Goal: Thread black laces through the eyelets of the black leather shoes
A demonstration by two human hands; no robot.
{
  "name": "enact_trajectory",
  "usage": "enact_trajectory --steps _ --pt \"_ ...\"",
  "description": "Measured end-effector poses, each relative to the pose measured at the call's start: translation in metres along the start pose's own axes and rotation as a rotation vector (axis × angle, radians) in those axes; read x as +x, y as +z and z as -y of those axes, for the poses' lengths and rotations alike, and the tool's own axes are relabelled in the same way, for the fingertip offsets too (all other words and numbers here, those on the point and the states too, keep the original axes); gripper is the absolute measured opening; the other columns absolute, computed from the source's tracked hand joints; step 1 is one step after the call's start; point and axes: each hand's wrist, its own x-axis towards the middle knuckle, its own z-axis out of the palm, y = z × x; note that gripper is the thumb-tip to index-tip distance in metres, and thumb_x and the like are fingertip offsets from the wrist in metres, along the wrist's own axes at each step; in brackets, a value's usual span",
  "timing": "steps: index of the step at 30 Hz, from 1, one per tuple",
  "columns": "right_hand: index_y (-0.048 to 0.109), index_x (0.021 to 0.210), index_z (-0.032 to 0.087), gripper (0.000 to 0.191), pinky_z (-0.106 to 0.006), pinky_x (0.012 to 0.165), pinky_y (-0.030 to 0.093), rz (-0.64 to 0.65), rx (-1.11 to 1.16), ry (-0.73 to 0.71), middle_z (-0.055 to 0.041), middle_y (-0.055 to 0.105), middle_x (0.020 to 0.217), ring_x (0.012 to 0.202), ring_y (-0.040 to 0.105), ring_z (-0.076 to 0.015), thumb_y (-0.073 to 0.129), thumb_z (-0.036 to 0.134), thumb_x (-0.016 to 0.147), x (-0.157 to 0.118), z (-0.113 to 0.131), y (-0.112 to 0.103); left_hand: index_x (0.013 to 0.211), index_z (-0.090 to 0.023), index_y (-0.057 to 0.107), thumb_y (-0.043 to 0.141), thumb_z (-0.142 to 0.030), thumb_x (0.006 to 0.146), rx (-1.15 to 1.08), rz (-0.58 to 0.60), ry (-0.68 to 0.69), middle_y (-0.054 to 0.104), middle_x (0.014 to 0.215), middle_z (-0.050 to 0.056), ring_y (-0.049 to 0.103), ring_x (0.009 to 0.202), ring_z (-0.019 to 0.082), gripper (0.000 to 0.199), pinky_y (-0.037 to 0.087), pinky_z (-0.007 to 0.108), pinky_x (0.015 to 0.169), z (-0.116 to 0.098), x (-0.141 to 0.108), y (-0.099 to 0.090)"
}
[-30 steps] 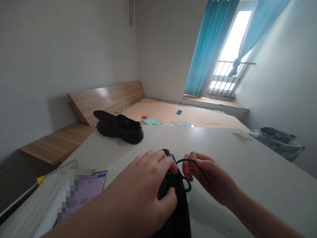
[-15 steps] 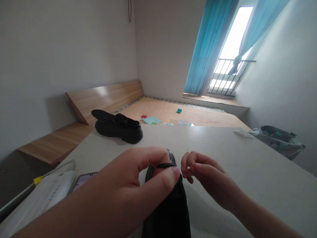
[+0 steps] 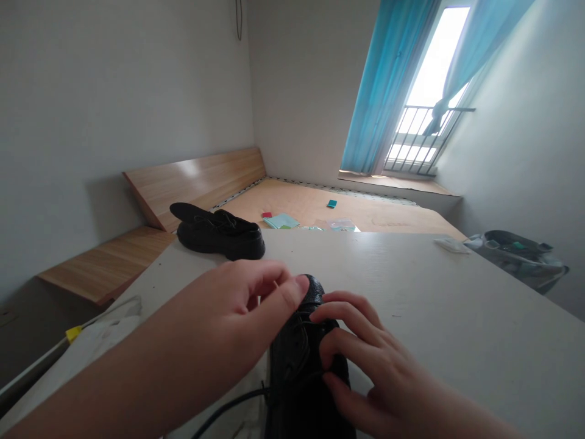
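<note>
A black lace-up shoe lies in front of me on the white table, its toe pointing away. My left hand is closed over the left side of its toe, thumb and forefinger pinched; what is between them is hidden. On the shoe's right side is my right hand, fingers curled over the lacing. Its thumb and forefinger come together on a thin black shoelace. Another dark lace end trails off the shoe's left side. A second black shoe sits farther back, its insole sticking out.
The white table spreads out to the right, with a small clear packet near its far edge. Papers lie at the left. Beyond are a bed with small packets on it and a grey bin.
My left hand has moved up and left toward the toe. My right hand has come from beside the shoe onto its lacing. The shoe's laced top now shows.
</note>
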Motion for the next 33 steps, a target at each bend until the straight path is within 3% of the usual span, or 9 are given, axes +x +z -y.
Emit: enact_trajectory --steps 5,9,12,15,18,22,24,29,33 --pt "0.047 0.079 0.022 0.021 -0.031 0.097 0.045 -0.015 0.109 -0.001 -0.0061 0.059 0.106 0.116 0.049 -0.0218 0.058 0.005 0.074 0.003 0.006 -0.002 0.09 -0.027 0.065 0.043 -0.032 0.09 0.345 0.121 0.094 0.066 0.09 0.0 0.06 0.081 0.021 0.023 0.042 0.032 0.067 0.008 0.002 0.02" --pt "0.044 0.076 0.023 0.014 -0.035 0.085 0.047 0.027 0.657 0.09 -0.0041 0.058 0.085 0.088 0.056 -0.0198 0.055 0.02 0.085 0.002 0.011 -0.011 0.099 -0.023 0.062 0.042 -0.026 0.091 0.36 0.217 0.095 0.061 0.104 0.004 0.058 0.096 0.025 0.022 0.045 0.04 0.083 0.008 0.001 0.028" --pt "0.044 0.064 0.021 0.035 -0.032 0.07 0.043 0.098 1.105 0.197 -0.001 0.052 0.063 0.063 0.049 -0.0155 0.055 0.044 0.087 -0.001 0.008 -0.02 0.096 -0.022 0.06 0.041 -0.018 0.09 0.301 0.221 0.107 0.057 0.104 0.004 0.055 0.098 0.023 0.02 0.043 0.039 0.086 0.009 0.002 0.03" --pt "0.045 0.053 0.02 0.049 -0.027 0.052 0.035 0.286 1.382 0.227 0.0014 0.041 0.046 0.045 0.037 -0.0107 0.048 0.055 0.086 -0.004 -0.003 -0.027 0.088 -0.023 0.059 0.041 -0.022 0.091 0.204 0.244 0.167 0.057 0.102 0.002 0.053 0.099 0.021 0.018 0.042 0.036 0.087 0.011 0.001 0.029" --pt "0.055 0.059 0.017 0.053 -0.023 0.042 0.028 0.414 1.28 0.322 0.0018 0.043 0.047 0.039 0.032 -0.0077 0.045 0.06 0.089 -0.003 -0.016 -0.027 0.086 -0.025 0.06 0.044 -0.038 0.094 0.064 0.247 0.183 0.059 0.1 0.0 0.054 0.099 0.021 0.023 0.041 0.033 0.087 0.011 -0.002 0.025" --pt "0.059 0.075 0.017 0.038 -0.023 0.053 0.037 0.034 0.737 0.541 0.0012 0.05 0.063 0.055 0.043 -0.0098 0.051 0.049 0.092 0.006 -0.025 -0.015 0.082 -0.025 0.06 0.038 -0.051 0.095 -0.266 0.129 0.123 0.061 0.082 -0.003 0.057 0.079 0.016 0.036 0.045 0.025 0.068 0.005 -0.005 0.018" --pt "0.061 0.082 0.018 0.028 -0.026 0.061 0.042 -0.014 0.528 0.557 -0.0002 0.055 0.071 0.065 0.049 -0.0125 0.054 0.043 0.091 0.009 -0.027 -0.008 0.077 -0.024 0.06 0.037 -0.05 0.096 -0.381 0.024 0.138 0.058 0.071 -0.004 0.053 0.066 0.013 0.039 0.043 0.022 0.059 0.002 -0.005 0.017" --pt "0.063 0.088 0.021 0.013 -0.028 0.067 0.046 0.091 0.417 0.515 -0.0019 0.062 0.083 0.077 0.056 -0.0154 0.057 0.032 0.088 0.009 -0.033 -0.003 0.066 -0.021 0.055 0.04 -0.038 0.095 -0.126 -0.178 0.293 0.05 0.058 -0.005 0.045 0.054 0.01 0.037 0.032 0.022 0.047 -0.002 -0.004 0.017" --pt "0.063 0.088 0.022 0.008 -0.028 0.067 0.047 0.091 0.405 0.444 -0.0023 0.061 0.09 0.083 0.058 -0.0159 0.056 0.026 0.089 0.008 -0.035 -0.004 0.062 -0.019 0.053 0.042 -0.032 0.094 0.069 -0.243 0.39 0.048 0.055 -0.005 0.044 0.049 0.008 0.036 0.03 0.022 0.045 -0.004 -0.007 0.013"
